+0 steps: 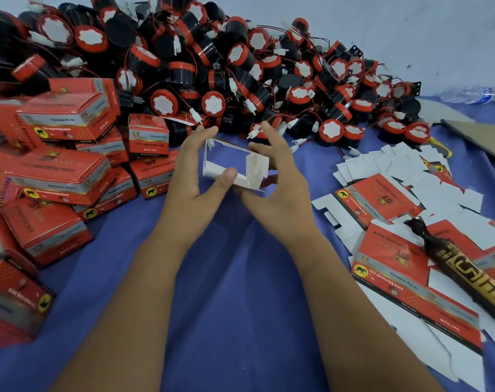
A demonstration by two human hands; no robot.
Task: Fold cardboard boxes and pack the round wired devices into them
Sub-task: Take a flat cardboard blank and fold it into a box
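**Both hands on a half-formed box, mid-cloth**

Over the middle of the blue cloth [235, 278], the person holds a small cardboard box [235, 165] open-ended, its white inside facing up. The left hand [189, 176] grips its left side, thumb curled over the near edge, fingers behind the far wall. The right hand [277, 185] cups the right end, where a white flap stands folded inward; its fingers are bent around that end, though how firmly they press I can't quite tell.

Along the far edge lies a big heap of round wired devices [212, 66] (black bodies, red rims, white plugs on thin wires). Finished red boxes [62, 176] pile up by the left edge. Flat unfolded box blanks [382, 199] spread toward the right edge, with a dark wrapped packet [455, 264] lying across them.
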